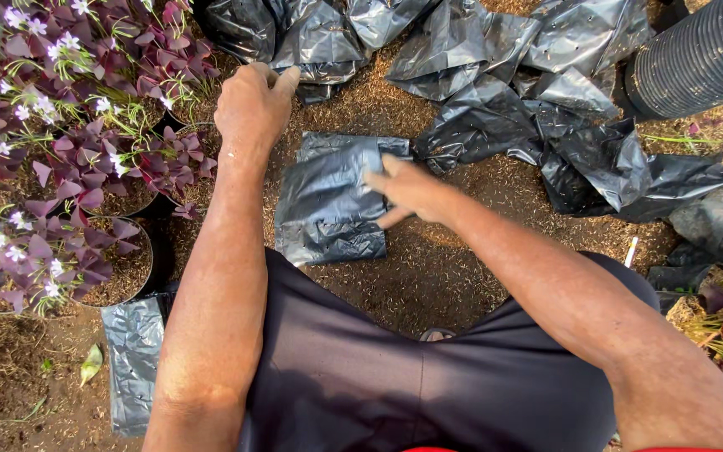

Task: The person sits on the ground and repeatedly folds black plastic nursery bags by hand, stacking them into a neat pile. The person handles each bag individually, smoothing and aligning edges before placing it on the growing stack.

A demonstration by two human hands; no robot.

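Glossy, crinkled black plastic bag (328,201); coarse, matt, perhaps husk-strewn ground (428,268).

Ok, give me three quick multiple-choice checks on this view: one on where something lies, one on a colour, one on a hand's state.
1. Where does the flattened black plastic nursery bag lie?
A. On the husk-strewn ground in front of the person
B. Inside the ribbed black pot
C. On top of the flowering plants

2. What colour are the leaves of the potted plants at the left?
A. Yellow
B. Purple
C. Blue

3. What is the right hand doing?
A. Closed in a fist around a trowel
B. Out of view
C. Laid open-fingered on the flat bag

Answers:
1 A: the bag lies flat on the ground between the two arms.
2 B: the leaves are deep purple, with small pale flowers.
3 C: its fingers rest spread on the bag's right edge; the left hand reaches toward the heap of crumpled black bags.
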